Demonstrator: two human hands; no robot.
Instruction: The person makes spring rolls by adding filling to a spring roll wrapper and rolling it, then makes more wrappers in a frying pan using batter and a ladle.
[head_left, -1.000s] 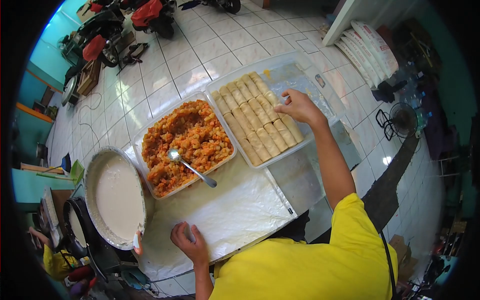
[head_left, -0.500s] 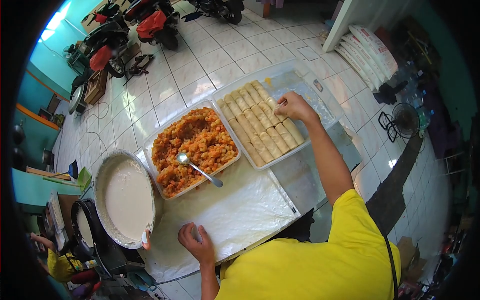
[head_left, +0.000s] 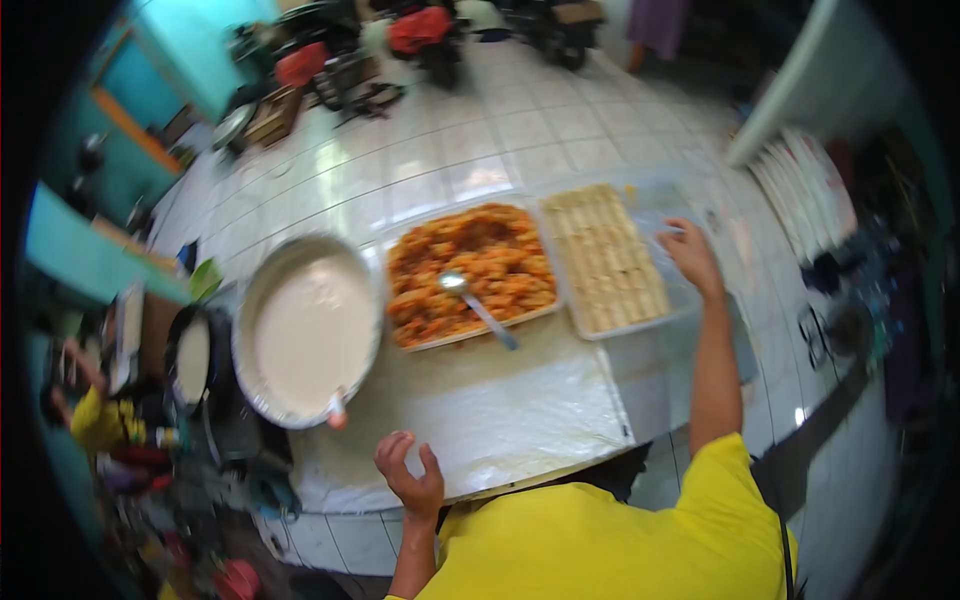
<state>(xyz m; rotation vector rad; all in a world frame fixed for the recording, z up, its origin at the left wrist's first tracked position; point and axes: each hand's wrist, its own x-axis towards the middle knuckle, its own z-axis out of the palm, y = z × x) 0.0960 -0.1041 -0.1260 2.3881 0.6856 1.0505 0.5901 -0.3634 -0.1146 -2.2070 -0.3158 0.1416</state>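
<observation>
My right hand point(head_left: 692, 254) is held over the right side of a clear plastic container point(head_left: 690, 195), fingers apart and holding nothing. Rows of pale rolled pastries point(head_left: 605, 262) are packed in that container, just left of the hand. My left hand point(head_left: 410, 474) is near the front of the plastic-covered table point(head_left: 520, 410), slightly curled with the thumb apart and nothing in it. Ahead of it, a second container holds chunky orange vegetable filling point(head_left: 430, 265), with a metal spoon point(head_left: 480, 310) resting on top. The view is blurred by motion.
To the left stands a large basin of pale batter point(head_left: 315, 335), an orange-tipped handle point(head_left: 338, 410) at its rim. Beyond it is a dark pan point(head_left: 192, 360) with pale batter. Another person in yellow point(head_left: 95, 415) is at far left. Motorcycles point(head_left: 425, 40) and stacked sacks point(head_left: 805, 185) stand farther off.
My right hand has moved off the rolls to the container's right side, and its fingers have spread. My left hand has lifted a little. The camera view has turned left.
</observation>
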